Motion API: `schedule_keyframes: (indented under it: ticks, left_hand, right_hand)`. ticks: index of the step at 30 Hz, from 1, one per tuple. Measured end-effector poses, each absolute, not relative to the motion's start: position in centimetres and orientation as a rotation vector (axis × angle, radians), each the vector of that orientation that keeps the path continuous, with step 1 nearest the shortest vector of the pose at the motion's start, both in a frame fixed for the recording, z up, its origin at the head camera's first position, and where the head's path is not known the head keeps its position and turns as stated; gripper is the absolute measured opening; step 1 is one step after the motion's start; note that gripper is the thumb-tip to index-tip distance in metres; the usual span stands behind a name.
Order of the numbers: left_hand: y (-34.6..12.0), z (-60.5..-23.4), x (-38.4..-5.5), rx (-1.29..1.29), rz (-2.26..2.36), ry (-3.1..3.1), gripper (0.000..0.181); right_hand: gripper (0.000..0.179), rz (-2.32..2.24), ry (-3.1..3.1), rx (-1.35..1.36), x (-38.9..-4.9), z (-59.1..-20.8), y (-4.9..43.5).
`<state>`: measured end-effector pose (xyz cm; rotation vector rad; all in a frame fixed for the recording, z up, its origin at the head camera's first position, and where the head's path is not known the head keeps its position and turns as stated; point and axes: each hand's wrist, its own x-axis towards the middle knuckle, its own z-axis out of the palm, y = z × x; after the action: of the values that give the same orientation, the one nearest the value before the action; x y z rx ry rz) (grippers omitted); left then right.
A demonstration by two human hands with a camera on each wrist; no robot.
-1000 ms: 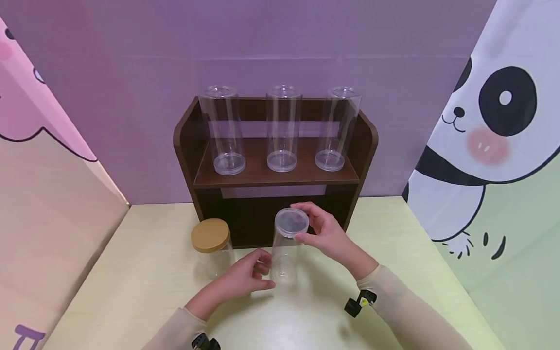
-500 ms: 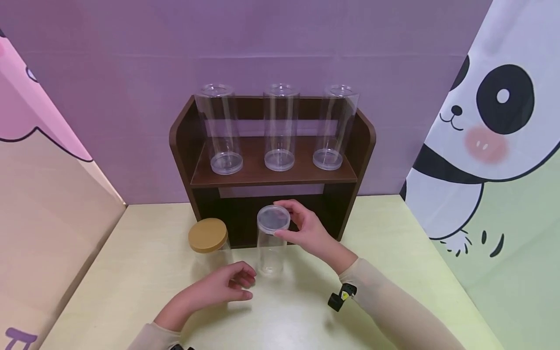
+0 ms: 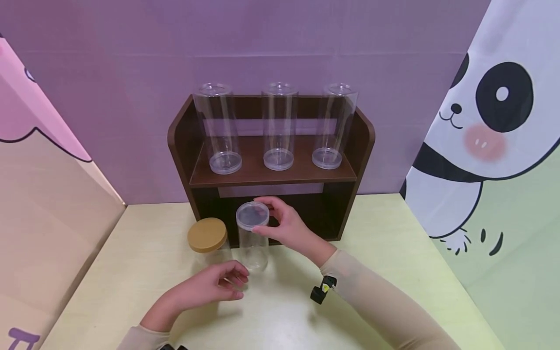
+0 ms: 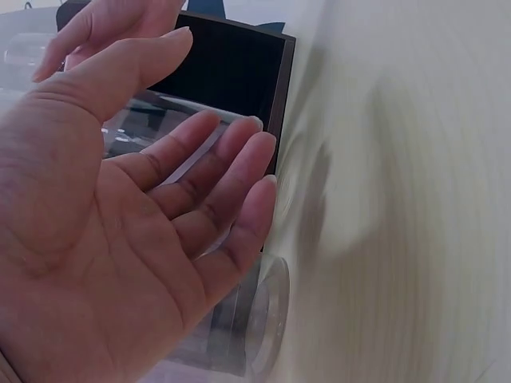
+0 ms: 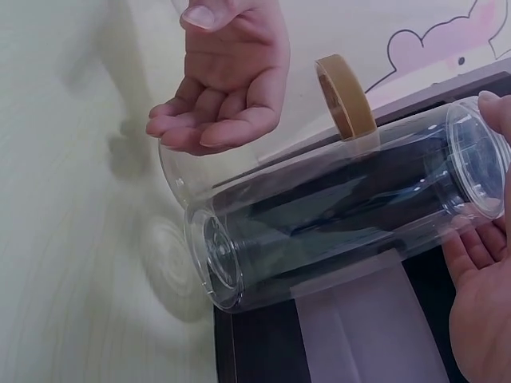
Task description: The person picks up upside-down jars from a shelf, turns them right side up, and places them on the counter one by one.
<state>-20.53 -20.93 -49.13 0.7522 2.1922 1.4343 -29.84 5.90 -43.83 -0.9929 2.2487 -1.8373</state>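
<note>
Clear plastic cylindrical jar (image 3: 253, 249), axis near upright: my right hand (image 3: 286, 226) pinches its top; left hand (image 3: 211, 287) near base, empty, loosely curved.

Left hand (image 3: 210, 288) was held low, palm turned inward, fingers (image 4: 227, 189) loosely bent, thumb apart from them. Right hand (image 3: 286, 226) sat higher and farther forward, thumb and fingers curved in a grip. Right arm (image 3: 380, 306) stretched diagonally inward; left arm (image 3: 157, 315) angled in too, both sleeved.
</note>
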Motion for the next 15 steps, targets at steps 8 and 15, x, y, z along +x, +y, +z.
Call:
schedule_keyframes:
  ticks: [8,15]
  left_hand:
    - [-21.0,-49.3,-20.7,0.752,1.438,2.171,0.04]
    - [-21.0,-49.4,-20.6,0.763,1.439,2.161,0.04]
  right_hand:
    - [0.063,-1.824,2.254,-0.996,-29.9,-43.9,4.7]
    - [0.064,-1.799,2.269,-0.96,-30.0,-45.0,4.1]
